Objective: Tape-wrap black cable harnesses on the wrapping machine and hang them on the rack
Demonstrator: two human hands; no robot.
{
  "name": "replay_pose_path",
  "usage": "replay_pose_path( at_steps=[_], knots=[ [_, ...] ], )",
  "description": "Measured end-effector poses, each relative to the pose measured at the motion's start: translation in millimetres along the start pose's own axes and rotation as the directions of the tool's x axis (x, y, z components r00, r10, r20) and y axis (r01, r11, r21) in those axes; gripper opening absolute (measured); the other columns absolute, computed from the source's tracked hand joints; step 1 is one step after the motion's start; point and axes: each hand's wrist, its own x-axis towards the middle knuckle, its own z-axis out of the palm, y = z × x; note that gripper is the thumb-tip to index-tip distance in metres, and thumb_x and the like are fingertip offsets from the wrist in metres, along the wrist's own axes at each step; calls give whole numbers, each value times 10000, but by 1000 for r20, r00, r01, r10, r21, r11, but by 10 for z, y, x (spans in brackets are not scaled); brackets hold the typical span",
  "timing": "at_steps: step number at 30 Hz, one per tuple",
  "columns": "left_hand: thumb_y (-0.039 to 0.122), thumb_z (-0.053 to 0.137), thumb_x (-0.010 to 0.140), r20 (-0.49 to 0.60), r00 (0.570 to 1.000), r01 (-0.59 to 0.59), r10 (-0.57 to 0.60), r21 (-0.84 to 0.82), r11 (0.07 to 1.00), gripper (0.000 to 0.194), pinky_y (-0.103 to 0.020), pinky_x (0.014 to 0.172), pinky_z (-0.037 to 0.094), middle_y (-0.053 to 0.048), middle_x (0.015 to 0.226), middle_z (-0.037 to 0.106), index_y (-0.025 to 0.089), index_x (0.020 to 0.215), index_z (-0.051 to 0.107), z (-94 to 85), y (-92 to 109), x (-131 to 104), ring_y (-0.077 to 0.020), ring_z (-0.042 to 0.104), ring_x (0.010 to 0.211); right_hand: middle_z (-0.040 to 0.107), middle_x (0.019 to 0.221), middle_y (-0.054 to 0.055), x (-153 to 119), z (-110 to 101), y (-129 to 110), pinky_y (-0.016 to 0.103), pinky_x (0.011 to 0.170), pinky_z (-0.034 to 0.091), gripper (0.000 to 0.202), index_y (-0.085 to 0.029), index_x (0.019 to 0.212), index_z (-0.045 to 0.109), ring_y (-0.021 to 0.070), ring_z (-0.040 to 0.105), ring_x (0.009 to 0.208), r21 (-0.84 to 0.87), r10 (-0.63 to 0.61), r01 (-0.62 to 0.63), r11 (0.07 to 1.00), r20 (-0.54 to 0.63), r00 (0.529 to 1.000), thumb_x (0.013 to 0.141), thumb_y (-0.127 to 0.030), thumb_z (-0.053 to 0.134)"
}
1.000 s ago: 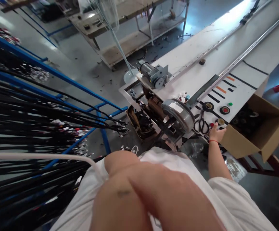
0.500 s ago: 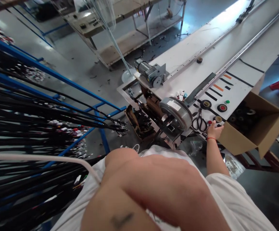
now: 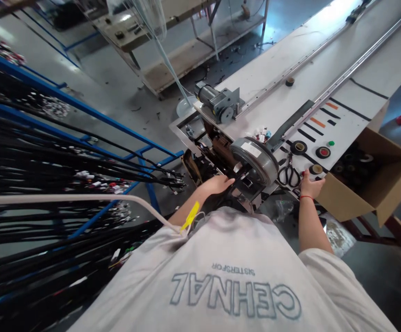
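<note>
My left hand [image 3: 219, 184] reaches to the near end of the long white machine table [image 3: 266, 69]. Its fingers are pressed together beside a dark strand below the grey wheel [image 3: 256, 161]; what they hold, if anything, is hidden. At the table's near corner, my right hand [image 3: 311, 186] has its fingers apart and rests by the edge. Its thumb side is at a small red button [image 3: 303, 174], and a roll of tape [image 3: 316, 169] lies just beyond the fingers. Black-handled scissors [image 3: 290, 174] lie to its left. Two more tape rolls, one black [image 3: 298, 147] and one red-centred [image 3: 322, 152], sit farther up.
An open cardboard box [image 3: 387, 170] with dark rolls stands at the right. A grey motor [image 3: 209, 97] is mounted at the table's left edge. Blue racks [image 3: 117, 131] hung with black cable bundles fill the left side. A green button [image 3: 331, 143] and tape strips [image 3: 318, 122] mark the tabletop.
My left arm, large and close to the camera before, has come down, and the left hand now reaches the machine's near end. My right hand has stayed almost in place.
</note>
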Motion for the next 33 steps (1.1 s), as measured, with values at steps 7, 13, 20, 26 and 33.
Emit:
replay_pose_path(
  at_steps=[7,13,20,26,33],
  knots=[
    [534,337,968,-90,995,-10,-39,-487,873,425,-246,530,366,55,566,416,189,763,477,684,-224,258,-105,419,488,482,1417,283,34,18,40,532,1093,373,933,-28,1452,363,417,474,1311,4,-16,17,1000,-18,1000,774,-571,703],
    [451,324,982,-186,982,-102,42,-328,939,398,-286,656,432,13,635,542,190,753,518,651,-328,190,-148,528,599,461,1427,297,73,60,91,540,1088,365,900,-28,1447,359,417,459,1322,-1,-40,40,999,-20,999,818,-620,611],
    [399,313,1004,-249,965,-131,82,-189,973,375,-310,753,458,-17,688,608,198,771,529,677,-345,78,-179,590,712,479,1391,308,135,86,133,579,1074,368,842,-44,1425,356,425,476,1302,-24,-57,57,998,-8,998,840,-603,587],
    [388,301,1008,-265,958,-154,107,-162,975,383,-318,771,460,-33,719,624,190,783,541,702,-351,94,-188,599,736,484,1386,313,89,31,73,546,1086,373,834,-20,1413,371,416,474,1307,-8,-74,74,997,-9,997,828,-557,622],
    [498,357,972,-164,979,-161,121,-258,953,409,-286,665,431,-7,662,576,181,825,569,694,-601,-87,-168,552,656,447,1427,318,65,27,64,548,1104,356,802,-2,1428,365,407,450,1334,-16,-83,83,996,-12,996,867,-537,569]
  ],
)
